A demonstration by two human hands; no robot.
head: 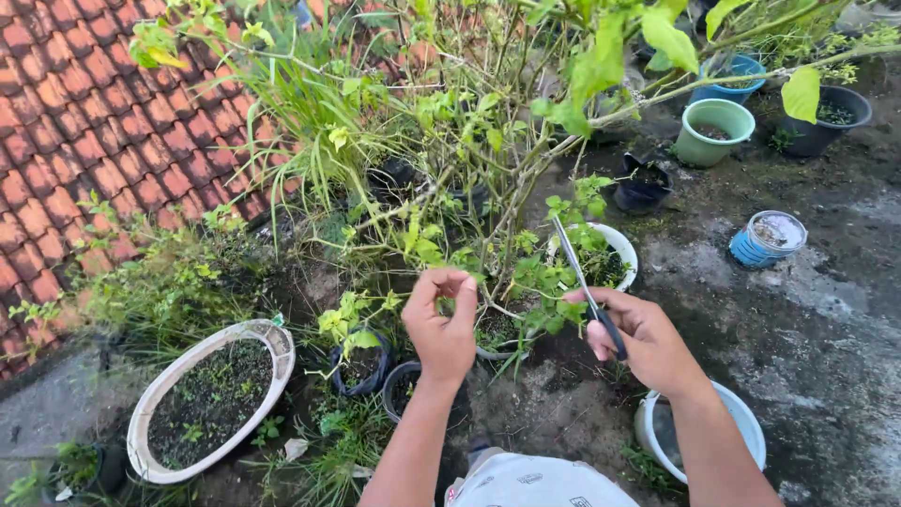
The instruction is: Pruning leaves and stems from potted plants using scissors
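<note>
No signs or screens in view. Only labelled item: a small round can (768,238) with a blue-and-white striped wrapper, standing on the wet ground, up and well to the right of the right hand's fingers (601,324).

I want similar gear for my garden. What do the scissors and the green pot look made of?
Scissors, held in the right hand: blades look like bare grey metal with a dull sheen; the handles are dark, probably plastic. Green pot: likely moulded plastic, judging by its smooth, even pale green wall and thin rolled rim.
</note>
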